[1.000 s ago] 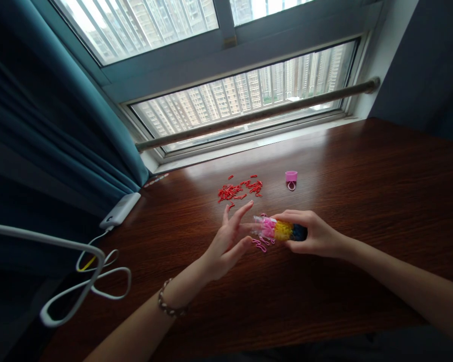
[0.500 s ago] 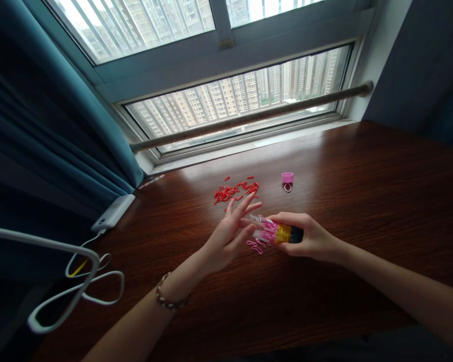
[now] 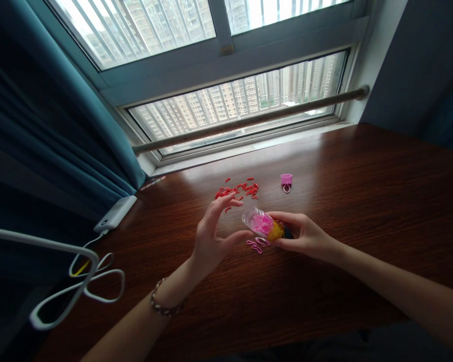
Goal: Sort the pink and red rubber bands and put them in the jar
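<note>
A clear bottle (image 3: 259, 222) with pink, yellow and dark layers inside lies tilted in my right hand (image 3: 305, 235), its mouth toward the left. My right fingers wrap round its dark end. Just left of the mouth, my left hand (image 3: 215, 231) is spread, thumb and fingers apart, with nothing between them. Several pink clips (image 3: 255, 246) lie on the table below the bottle. Behind my left fingertips is a pile of small red pieces (image 3: 226, 192). A pink cap (image 3: 286, 179) with a loop stands farther back.
The brown wooden table (image 3: 347, 201) reaches to the window sill. A white power bank (image 3: 115, 213) with a looped white cable (image 3: 109, 300) is at the left, beside a blue curtain (image 3: 71, 100). A metal rail (image 3: 249, 120) crosses the window.
My left hand has drawn back to the left from the bottle's mouth, and its fingers have opened wider. The bottle, still in my right hand, has tipped and shifted slightly left.
</note>
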The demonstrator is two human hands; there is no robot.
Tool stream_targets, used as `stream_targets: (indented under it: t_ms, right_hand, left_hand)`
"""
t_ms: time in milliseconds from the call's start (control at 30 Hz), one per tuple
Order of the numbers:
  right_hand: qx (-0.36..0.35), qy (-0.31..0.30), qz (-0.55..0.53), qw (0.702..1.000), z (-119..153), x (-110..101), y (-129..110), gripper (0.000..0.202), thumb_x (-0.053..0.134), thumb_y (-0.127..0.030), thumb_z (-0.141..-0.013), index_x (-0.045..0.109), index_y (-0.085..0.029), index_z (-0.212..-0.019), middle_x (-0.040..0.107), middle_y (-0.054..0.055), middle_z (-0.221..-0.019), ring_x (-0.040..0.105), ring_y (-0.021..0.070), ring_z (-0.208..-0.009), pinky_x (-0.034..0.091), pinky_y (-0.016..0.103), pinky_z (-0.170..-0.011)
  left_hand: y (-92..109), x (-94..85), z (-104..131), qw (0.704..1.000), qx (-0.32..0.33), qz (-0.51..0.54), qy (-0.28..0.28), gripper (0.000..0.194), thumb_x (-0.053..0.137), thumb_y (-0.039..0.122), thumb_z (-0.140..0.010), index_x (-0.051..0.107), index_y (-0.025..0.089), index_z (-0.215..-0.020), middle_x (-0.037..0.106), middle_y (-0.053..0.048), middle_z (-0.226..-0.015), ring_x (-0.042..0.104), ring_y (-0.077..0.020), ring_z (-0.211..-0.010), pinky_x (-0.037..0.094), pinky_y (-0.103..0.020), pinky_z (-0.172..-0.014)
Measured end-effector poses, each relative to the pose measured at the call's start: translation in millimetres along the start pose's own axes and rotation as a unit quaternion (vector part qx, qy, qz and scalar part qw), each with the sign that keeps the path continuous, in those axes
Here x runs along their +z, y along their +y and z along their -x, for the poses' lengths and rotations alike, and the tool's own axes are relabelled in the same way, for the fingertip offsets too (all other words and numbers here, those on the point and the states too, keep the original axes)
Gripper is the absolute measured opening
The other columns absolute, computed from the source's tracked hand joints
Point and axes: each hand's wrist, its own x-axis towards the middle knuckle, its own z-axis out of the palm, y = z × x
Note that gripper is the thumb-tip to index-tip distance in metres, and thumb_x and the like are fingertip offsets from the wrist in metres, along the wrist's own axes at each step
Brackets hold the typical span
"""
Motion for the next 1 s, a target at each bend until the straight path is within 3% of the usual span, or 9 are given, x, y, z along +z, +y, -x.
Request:
stream_targets:
  t_ms: [67, 167, 300, 400, 500, 567, 767, 900, 1000]
  right_hand:
    - [0.0, 0.002, -0.04, 0.999, -4.9, 9.6, -1.0, 0.046, 0.066, -0.022, -0.072, 0.048, -0.016, -0.114, 0.057, 0.007, -0.106, 0.054, 0.0187, -0.097, 0.044, 0.03, -0.084]
    - [-0.019, 0.001, -0.069, 0.997, -14.5, 27.8, -3.9, 0.043, 0.067, -0.024, -0.072, 0.048, -0.017, -0.109, 0.056, 0.007, -0.106, 0.054, 0.0176, -0.097, 0.045, 0.029, -0.084]
    - [-0.029, 0.052, 0.011, 0.998, -19.9, 42.8, -1.3, 0.044, 0.064, -0.027, -0.076, 0.044, -0.018, -0.114, 0.053, 0.008, -0.113, 0.054, 0.0181, -0.1, 0.045, 0.031, -0.086]
    - [-0.069, 0.034, 0.214, 0.974, -16.7, 42.3, 9.0, 0.033, 0.06, -0.026, -0.078, 0.052, -0.019, -0.109, 0.053, 0.009, -0.115, 0.046, 0.0219, -0.11, 0.038, 0.038, -0.095]
    - [-0.128, -0.079, 0.38, 0.913, -14.3, 38.8, 22.9, 0.024, 0.06, -0.026, -0.079, 0.06, -0.022, -0.102, 0.051, 0.007, -0.121, 0.032, 0.0277, -0.122, 0.024, 0.049, -0.102]
    - [-0.134, -0.113, 0.425, 0.888, -14.8, 37.5, 31.6, 0.022, 0.057, -0.027, -0.081, 0.061, -0.024, -0.102, 0.053, 0.006, -0.12, 0.033, 0.0277, -0.122, 0.023, 0.05, -0.102]
    - [-0.121, -0.061, 0.389, 0.911, -19.9, 28.3, 43.4, 0.024, 0.043, -0.013, -0.087, 0.065, -0.02, -0.094, 0.063, 0.006, -0.102, 0.055, 0.017, -0.099, 0.04, 0.035, -0.094]
    - [-0.089, 0.017, 0.356, 0.93, -22.4, 16.7, 43.1, 0.023, 0.05, -0.016, -0.083, 0.062, -0.021, -0.102, 0.059, 0.008, -0.111, 0.052, 0.0203, -0.106, 0.043, 0.037, -0.092]
    - [-0.059, 0.021, 0.355, 0.933, -23.8, 12.0, 44.4, 0.037, 0.054, -0.019, -0.08, 0.053, -0.018, -0.117, 0.05, 0.012, -0.123, 0.044, 0.0232, -0.115, 0.038, 0.04, -0.097]
  left_hand:
    - [0.0, 4.5, 6.4, 0.995, -0.07, 0.069, -0.019, 0.071, 0.074, 0.034, -0.06, 0.045, 0.019, -0.122, 0.052, -0.012, -0.122, 0.046, -0.0261, -0.115, 0.034, -0.042, -0.1]
    - [4.3, 9.2, 13.7, 0.967, -0.167, 0.173, -0.079, 0.046, 0.065, 0.036, -0.071, 0.055, 0.015, -0.111, 0.053, -0.014, -0.12, 0.051, -0.0271, -0.11, 0.042, -0.039, -0.092]
    - [3.4, 4.2, 17.8, 0.946, -0.21, 0.249, 0.012, 0.038, 0.06, 0.035, -0.075, 0.057, 0.014, -0.106, 0.058, -0.013, -0.113, 0.056, -0.0269, -0.101, 0.049, -0.037, -0.081]
    - [-8.7, -5.7, 22.8, 0.943, -0.206, 0.247, 0.087, 0.033, 0.058, 0.033, -0.076, 0.055, 0.015, -0.104, 0.062, -0.011, -0.104, 0.059, -0.024, -0.093, 0.049, -0.036, -0.078]
    - [-25.0, -14.6, 33.7, 0.958, -0.211, 0.175, 0.088, 0.03, 0.059, 0.031, -0.075, 0.056, 0.014, -0.1, 0.063, -0.009, -0.095, 0.06, -0.0209, -0.087, 0.049, -0.033, -0.076]
    - [-34.3, -18.3, 42.5, 0.973, -0.197, 0.092, 0.082, 0.03, 0.062, 0.03, -0.073, 0.056, 0.014, -0.098, 0.063, -0.007, -0.092, 0.059, -0.0194, -0.084, 0.048, -0.031, -0.075]
    - [-45.3, -22.7, 56.7, 0.993, -0.09, -0.062, 0.05, 0.031, 0.063, 0.026, -0.071, 0.055, 0.018, -0.099, 0.06, -0.005, -0.093, 0.056, -0.0171, -0.083, 0.047, -0.029, -0.075]
    - [-42.9, -24.6, 55.5, 0.991, -0.053, -0.107, 0.053, 0.031, 0.063, 0.027, -0.07, 0.054, 0.017, -0.099, 0.059, -0.006, -0.092, 0.056, -0.0181, -0.082, 0.047, -0.031, -0.074]
    - [-40.4, -25.3, 53.2, 0.987, -0.032, -0.149, 0.044, 0.032, 0.065, 0.025, -0.069, 0.054, 0.018, -0.098, 0.059, -0.006, -0.093, 0.055, -0.019, -0.084, 0.047, -0.032, -0.075]
